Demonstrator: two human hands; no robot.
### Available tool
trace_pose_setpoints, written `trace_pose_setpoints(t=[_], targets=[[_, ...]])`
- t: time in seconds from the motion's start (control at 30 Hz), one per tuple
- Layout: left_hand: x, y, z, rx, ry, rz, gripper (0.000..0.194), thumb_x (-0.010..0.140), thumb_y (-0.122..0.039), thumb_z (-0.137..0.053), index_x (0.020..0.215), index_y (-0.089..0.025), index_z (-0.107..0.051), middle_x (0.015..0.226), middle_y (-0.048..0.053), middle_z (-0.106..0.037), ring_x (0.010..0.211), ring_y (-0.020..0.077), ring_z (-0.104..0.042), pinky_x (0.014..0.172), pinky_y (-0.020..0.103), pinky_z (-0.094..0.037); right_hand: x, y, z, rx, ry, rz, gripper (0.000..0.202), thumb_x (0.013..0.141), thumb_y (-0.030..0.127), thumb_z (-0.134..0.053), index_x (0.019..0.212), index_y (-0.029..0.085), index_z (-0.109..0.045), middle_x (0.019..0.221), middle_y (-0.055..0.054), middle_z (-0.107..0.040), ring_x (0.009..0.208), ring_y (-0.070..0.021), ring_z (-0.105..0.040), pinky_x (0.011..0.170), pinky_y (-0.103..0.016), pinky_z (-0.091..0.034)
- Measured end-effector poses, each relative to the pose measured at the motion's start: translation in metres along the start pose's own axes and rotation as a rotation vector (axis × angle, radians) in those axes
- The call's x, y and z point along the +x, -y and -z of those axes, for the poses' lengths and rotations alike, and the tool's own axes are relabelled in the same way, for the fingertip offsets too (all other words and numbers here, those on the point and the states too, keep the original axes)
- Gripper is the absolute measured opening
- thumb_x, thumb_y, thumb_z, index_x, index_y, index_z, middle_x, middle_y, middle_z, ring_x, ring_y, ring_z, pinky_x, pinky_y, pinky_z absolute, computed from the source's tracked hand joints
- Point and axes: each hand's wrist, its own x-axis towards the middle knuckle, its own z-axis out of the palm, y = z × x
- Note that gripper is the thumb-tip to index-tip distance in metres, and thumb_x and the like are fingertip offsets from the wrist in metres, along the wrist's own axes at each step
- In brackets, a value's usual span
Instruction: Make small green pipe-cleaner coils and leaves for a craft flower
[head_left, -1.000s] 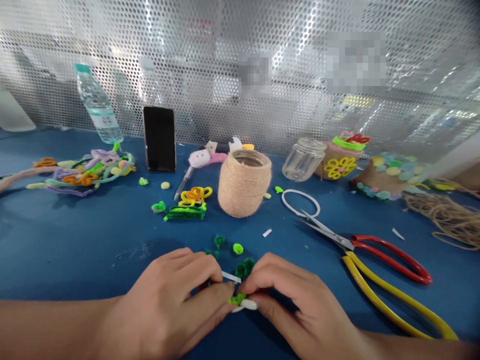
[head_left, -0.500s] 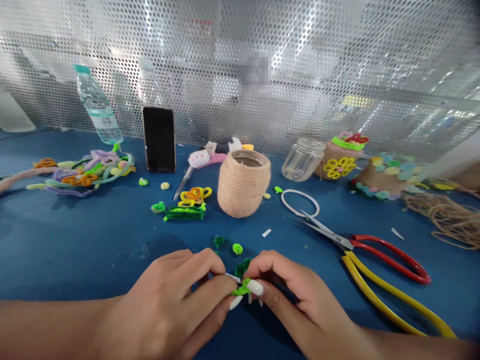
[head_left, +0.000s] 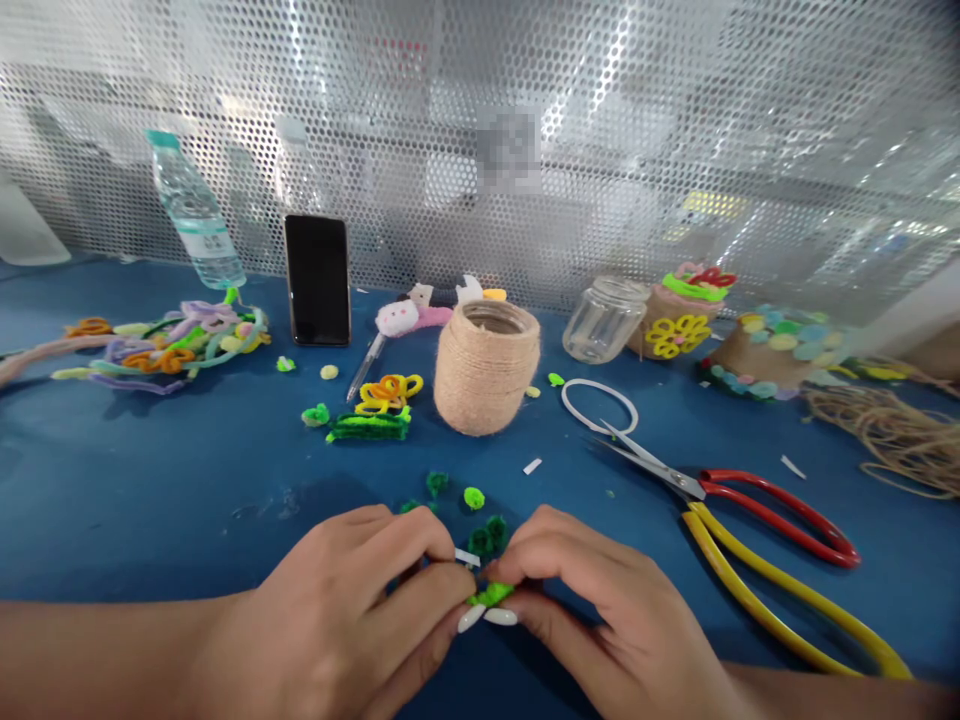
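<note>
Between the fingertips of both hands is a small bright green fuzzy piece [head_left: 491, 596]. My left hand [head_left: 367, 600] pinches its left end, and my right hand [head_left: 600, 600] pinches its right end. Just beyond the fingertips lie dark green fuzzy curls [head_left: 489, 537] and a white strip [head_left: 466, 557]. A bright green coil [head_left: 474, 498] and another dark green curl [head_left: 437, 484] rest farther off on the blue table [head_left: 247, 470]. The twine-wrapped jar [head_left: 487, 370] stands upright behind them.
Scissors [head_left: 679, 482] with red and yellow handles lie open at right, near a white ring [head_left: 600, 406]. A clear jar [head_left: 606, 320], decorated jars and twine [head_left: 885, 430] stand or lie beyond. Phone [head_left: 319, 280], bottle [head_left: 199, 215] and colourful fuzzy stems [head_left: 172, 345] are at left.
My right thumb has moved down and left, close to my left thumb. The bright green piece has shifted slightly down, and more of the dark green curls shows.
</note>
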Motion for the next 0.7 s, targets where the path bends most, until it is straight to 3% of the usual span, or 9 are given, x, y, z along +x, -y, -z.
trace_pose_setpoints(t=[0.4, 0.57, 0.7], targets=[[-0.0010, 0.0017, -0.0039, 0.048, -0.024, 0.058, 0.024, 0.094, -0.016, -0.035, 0.088, -0.016, -0.058, 0.076, 0.001, -0.059, 0.070, 0.0130, -0.056, 0.057, 0.026, -0.044, -0.0029, -0.0015, -0.0015, -0.044, 0.044, 0.039, 0.018, 0.083, 0.005, -0.051, 0.081, 0.018, -0.064, 0.073, -0.001, -0.063, 0.069, -0.0110, -0.058, 0.062, -0.020, -0.048], [-0.0005, -0.0012, -0.0022, 0.036, -0.068, 0.068, 0.021, 0.094, -0.016, -0.037, 0.088, -0.016, -0.057, 0.075, 0.000, -0.060, 0.069, 0.0123, -0.057, 0.057, 0.027, -0.042, -0.0011, -0.0004, -0.0018, -0.064, -0.099, 0.004, 0.017, 0.078, 0.006, -0.060, 0.089, 0.018, -0.065, 0.077, -0.001, -0.065, 0.071, -0.0110, -0.061, 0.064, -0.018, -0.050], [-0.0003, -0.0024, -0.0018, 0.068, -0.075, 0.070, 0.022, 0.095, -0.016, -0.036, 0.087, -0.015, -0.057, 0.074, 0.000, -0.060, 0.067, 0.0124, -0.056, 0.057, 0.028, -0.042, -0.0025, 0.0013, -0.0016, -0.107, -0.119, 0.038, 0.016, 0.076, 0.007, -0.063, 0.086, 0.018, -0.066, 0.075, -0.001, -0.066, 0.068, -0.0113, -0.061, 0.062, -0.018, -0.051]])
